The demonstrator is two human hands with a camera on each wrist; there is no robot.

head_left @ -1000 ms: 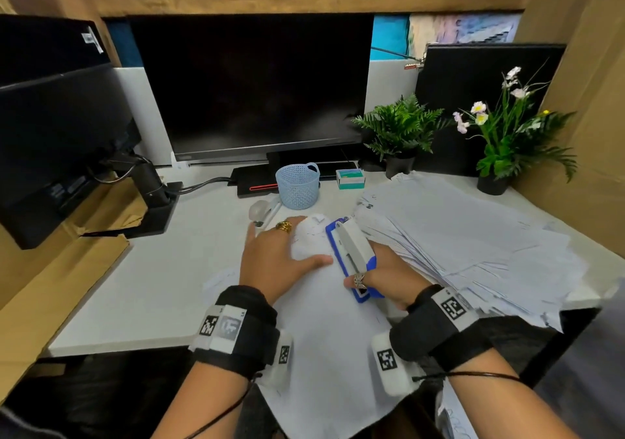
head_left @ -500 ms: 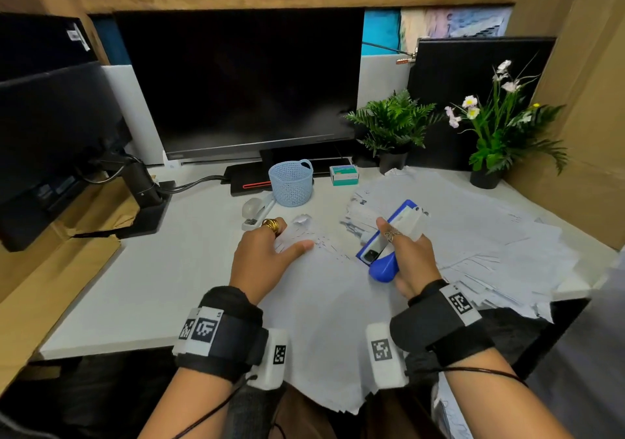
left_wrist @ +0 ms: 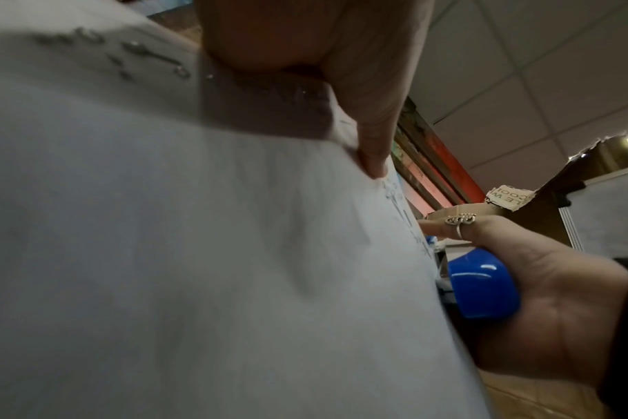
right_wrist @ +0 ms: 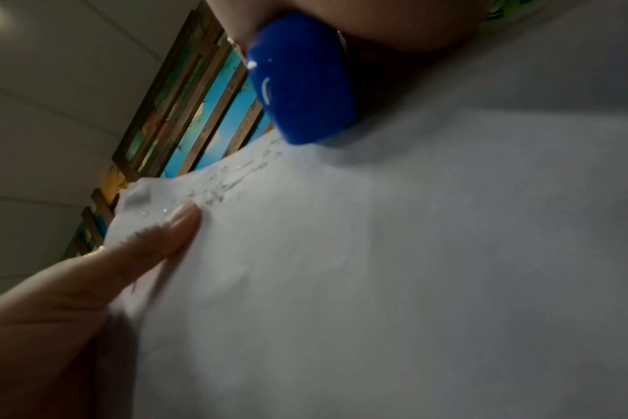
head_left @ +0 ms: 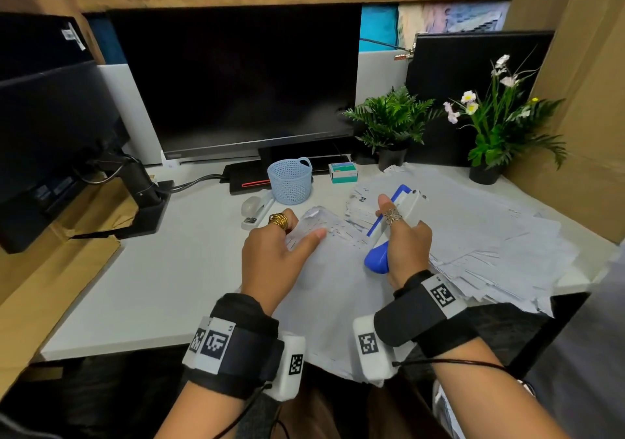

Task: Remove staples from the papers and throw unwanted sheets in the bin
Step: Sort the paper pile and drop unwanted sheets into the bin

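Observation:
A stapled bundle of white sheets (head_left: 338,303) lies in front of me and hangs over the desk's front edge. My left hand (head_left: 297,232) pinches its raised top corner, with the thumb (right_wrist: 169,226) lying on the top sheet. Small staple marks show along the top edge of the bundle (right_wrist: 377,283). My right hand (head_left: 399,222) grips a blue and white staple remover (head_left: 377,257), tilted up just above the sheets, to the right of that corner. Its blue end (left_wrist: 481,286) sits in my palm. No bin is in view.
A large loose pile of papers (head_left: 473,228) covers the desk's right side. Behind my hands stand a light blue basket (head_left: 291,181), a white stapler (head_left: 255,208) and a staple box (head_left: 343,172). Two potted plants (head_left: 392,127) and monitors line the back.
My right hand has lifted the staple remover off the bundle's top corner, swung it to the right and tilted it up. My left hand still holds the corner.

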